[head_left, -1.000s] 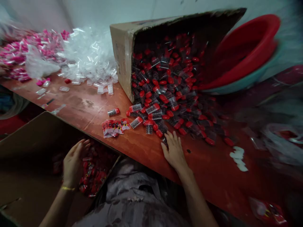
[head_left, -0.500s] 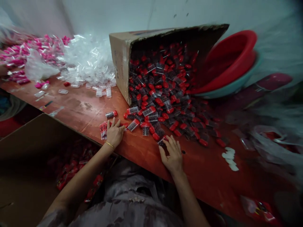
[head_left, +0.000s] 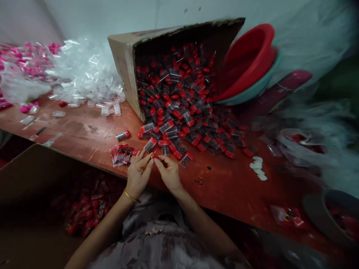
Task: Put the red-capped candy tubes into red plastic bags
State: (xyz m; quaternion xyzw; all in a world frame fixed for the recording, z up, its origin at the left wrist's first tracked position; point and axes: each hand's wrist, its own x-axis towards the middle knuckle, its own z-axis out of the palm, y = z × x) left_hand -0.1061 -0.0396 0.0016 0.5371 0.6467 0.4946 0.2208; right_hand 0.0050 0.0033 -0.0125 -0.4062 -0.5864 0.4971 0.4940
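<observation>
A small red packet (head_left: 154, 157) is pinched between the fingertips of my left hand (head_left: 137, 175) and my right hand (head_left: 169, 173), which meet over the table's front edge. Beside my left hand, overlapping red printed packets (head_left: 123, 154) lie fanned out. One clear container with a red cap (head_left: 122, 135) rests alone behind them. Just beyond my fingers, many similar red-capped containers (head_left: 179, 112) spill from a cardboard box (head_left: 123, 63) lying on its side.
Clear plastic pieces (head_left: 84, 74) and pink pieces (head_left: 30, 59) are heaped at the left. Red (head_left: 246, 59) and teal basins lean at the back right. White discs (head_left: 258, 168) lie on the red table (head_left: 221, 190). An open carton (head_left: 25, 175) with red items stands below, left.
My right hand has moved left from the container pile to meet my left hand. My left hand has left the fanned packets, and a red packet is now between both hands. The view has shifted.
</observation>
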